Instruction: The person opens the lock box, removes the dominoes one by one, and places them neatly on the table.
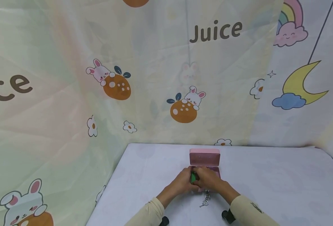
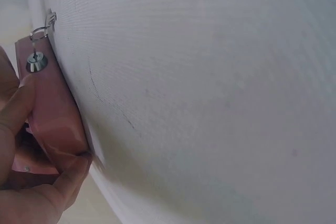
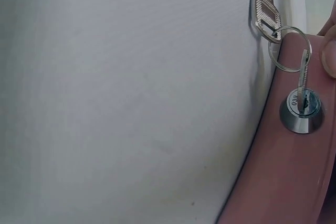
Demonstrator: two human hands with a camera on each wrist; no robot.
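A pink metal cash box (image 1: 204,159) stands on the white table with its lid raised at the back. Keys (image 1: 205,200) hang on a ring from the round silver lock (image 3: 301,111) in its front wall; one key is in the lock. My left hand (image 1: 184,181) grips the box's left front corner, with fingertips against the front wall in the left wrist view. Over the inside of the box, my right hand (image 1: 208,179) curls its fingers and thumb about a small green thing (image 1: 193,177). Both hands hide most of that green thing and the box's inside.
The white table (image 1: 254,175) runs back to a printed cloth (image 1: 155,78) with rabbits and oranges, hung at the back and left. Black pieces (image 1: 228,216) show beside the sleeves at the lower edge of the head view.
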